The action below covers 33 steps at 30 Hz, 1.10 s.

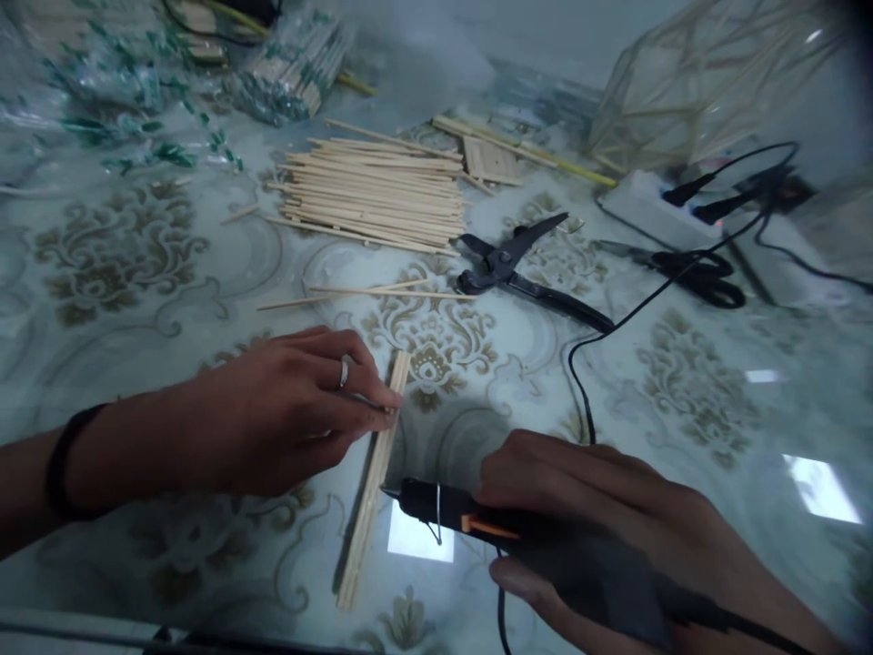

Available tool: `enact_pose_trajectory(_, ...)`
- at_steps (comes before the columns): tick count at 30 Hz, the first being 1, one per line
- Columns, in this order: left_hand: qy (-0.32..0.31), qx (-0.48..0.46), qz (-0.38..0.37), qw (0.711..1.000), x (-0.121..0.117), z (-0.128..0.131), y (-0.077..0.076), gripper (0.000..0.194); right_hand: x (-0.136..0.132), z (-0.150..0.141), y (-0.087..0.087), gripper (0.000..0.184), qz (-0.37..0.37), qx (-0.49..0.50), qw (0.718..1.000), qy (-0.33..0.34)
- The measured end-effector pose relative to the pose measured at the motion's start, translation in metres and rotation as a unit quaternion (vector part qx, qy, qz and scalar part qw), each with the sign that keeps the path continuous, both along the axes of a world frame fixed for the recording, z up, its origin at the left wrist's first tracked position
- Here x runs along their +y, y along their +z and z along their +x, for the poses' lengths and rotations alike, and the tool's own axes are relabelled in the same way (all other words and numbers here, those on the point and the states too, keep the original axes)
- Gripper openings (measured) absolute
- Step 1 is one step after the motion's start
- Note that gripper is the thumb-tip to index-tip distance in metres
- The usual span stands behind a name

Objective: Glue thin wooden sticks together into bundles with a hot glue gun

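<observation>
My left hand (286,409), wearing a ring, presses its closed fingertips on a narrow strip of joined bamboo sticks (372,491) lying on the glass table. My right hand (614,518) grips a black glue gun (470,520) with an orange trigger. The gun's nozzle touches the right edge of the strip, just below my left fingertips. The gun's black cord runs away across the table to the upper right.
A pile of loose bamboo sticks (375,191) lies behind, with a few single sticks (361,293) nearer. Black pliers (525,268), scissors (696,273) and a white power strip (655,209) sit to the right. A stick-frame structure (709,73) stands at back right; plastic bags (136,82) at back left.
</observation>
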<state>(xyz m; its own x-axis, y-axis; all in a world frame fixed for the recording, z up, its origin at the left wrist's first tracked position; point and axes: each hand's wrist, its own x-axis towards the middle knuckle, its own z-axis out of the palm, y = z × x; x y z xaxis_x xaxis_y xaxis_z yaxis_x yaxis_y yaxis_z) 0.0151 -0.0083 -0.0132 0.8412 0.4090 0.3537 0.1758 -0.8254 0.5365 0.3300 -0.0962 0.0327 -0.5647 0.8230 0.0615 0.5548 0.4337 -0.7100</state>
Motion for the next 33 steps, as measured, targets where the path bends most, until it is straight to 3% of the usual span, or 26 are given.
enact_pose_trajectory(5, 0.015, -0.048, -0.021, 0.999, -0.001, 0.003, 0.001, 0.030, 0.008, 0.001, 0.001, 0.014, 0.003, 0.031, 1.000, -0.001)
enact_pose_trajectory(13, 0.036, -0.033, -0.088, 0.995, -0.006, -0.002, -0.001, 0.032, 0.009, 0.005, 0.001, 0.007, 0.006, 0.010, 0.999, -0.035)
enact_pose_trajectory(18, 0.024, -0.041, -0.084, 0.995, -0.006, -0.001, -0.002, 0.031, 0.006, 0.003, 0.000, 0.003, 0.014, -0.002, 0.997, -0.069)
enact_pose_trajectory(23, 0.058, -0.027, -0.074, 0.995, -0.001, -0.002, 0.001, 0.025, 0.005, 0.000, 0.000, 0.007, 0.031, -0.002, 0.992, -0.125)
enact_pose_trajectory(25, 0.048, -0.019, -0.075, 0.996, 0.000, -0.003, -0.002, 0.032, 0.005, 0.002, -0.001, 0.003, 0.043, -0.023, 0.989, -0.143)
enact_pose_trajectory(29, 0.030, 0.024, -0.053, 0.998, -0.001, -0.004, -0.009, 0.071, 0.004, 0.009, -0.007, 0.010, 0.075, -0.055, 0.984, -0.151)
enact_pose_trajectory(33, 0.036, 0.039, -0.047, 0.997, -0.004, -0.003, -0.011, 0.079, 0.007, 0.011, -0.010, 0.008, 0.090, -0.059, 0.984, -0.139)
